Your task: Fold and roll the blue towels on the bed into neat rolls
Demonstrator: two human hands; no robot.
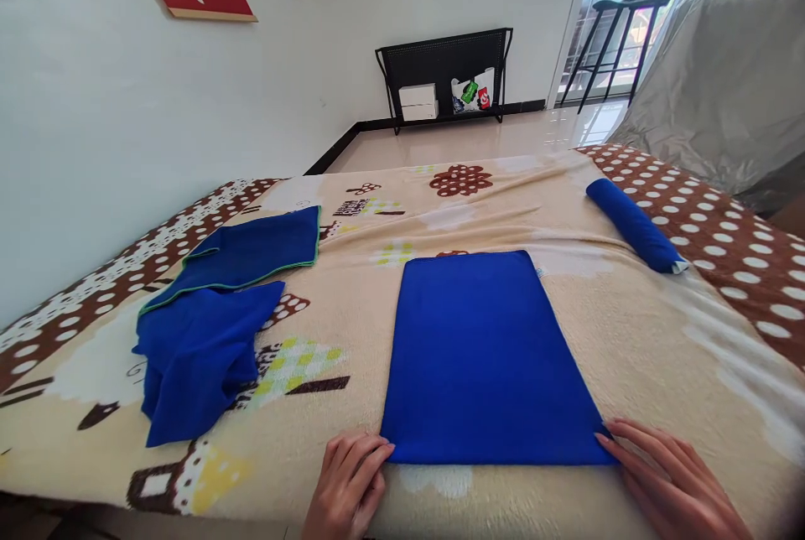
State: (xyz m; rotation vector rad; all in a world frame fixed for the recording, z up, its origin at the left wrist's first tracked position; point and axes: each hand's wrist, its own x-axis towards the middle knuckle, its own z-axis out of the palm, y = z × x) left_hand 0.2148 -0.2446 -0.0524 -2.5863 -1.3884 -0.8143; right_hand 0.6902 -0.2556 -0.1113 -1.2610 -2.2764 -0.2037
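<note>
A blue cloth (pixel 478 355) lies flat as a smooth rectangle on the patterned blanket, its short side toward me. At its near left corner is my left hand (pixel 349 477), fingers curled together and tips pinching the edge. My right hand (pixel 672 469) grips the near right corner between thumb and fingertips. To the left lie a crumpled blue cloth (pixel 198 355) and, just beyond it, a flatter blue cloth with green edging (pixel 264 251), one corner turned over. A rolled blue cloth (pixel 635 225) rests at the far right.
The cream blanket (pixel 352 439) has some wrinkles and brown dotted borders (pixel 742 263). Past its far edge, a black rack (pixel 446 62) holds white boxes (pixel 418 102) and a bag (pixel 473 91). A stool (pixel 620 37) and a plastic-covered bulky item (pixel 729 79) stand at the right.
</note>
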